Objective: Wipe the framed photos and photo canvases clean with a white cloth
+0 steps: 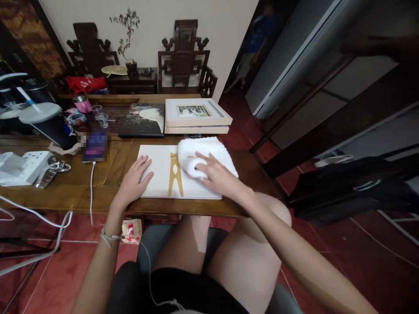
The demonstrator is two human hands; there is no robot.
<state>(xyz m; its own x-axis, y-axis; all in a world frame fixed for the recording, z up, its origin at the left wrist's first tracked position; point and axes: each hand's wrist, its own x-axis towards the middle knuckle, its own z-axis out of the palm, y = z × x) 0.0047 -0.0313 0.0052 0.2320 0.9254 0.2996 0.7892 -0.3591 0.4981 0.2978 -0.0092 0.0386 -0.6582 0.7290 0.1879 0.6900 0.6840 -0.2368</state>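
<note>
Worktop [111,172]: wooden, across the centre and left of the frame.
White board [160,185]: flat on the worktop, centre of the frame.
Pale-edged frames [172,114]: two, stacked, upper centre.
Dark picture panel [140,124]: lies just left of the frames.
White cloth [209,145]: bunched, over the board's right part.
My right hand [214,172]: on the cloth, fingers pressed into it; whether they grip, I cannot tell.
My left hand [135,179]: fingers outstretched, resting at the board's left edge.
Gold figure [176,178]: on the board, between my hands.
</note>
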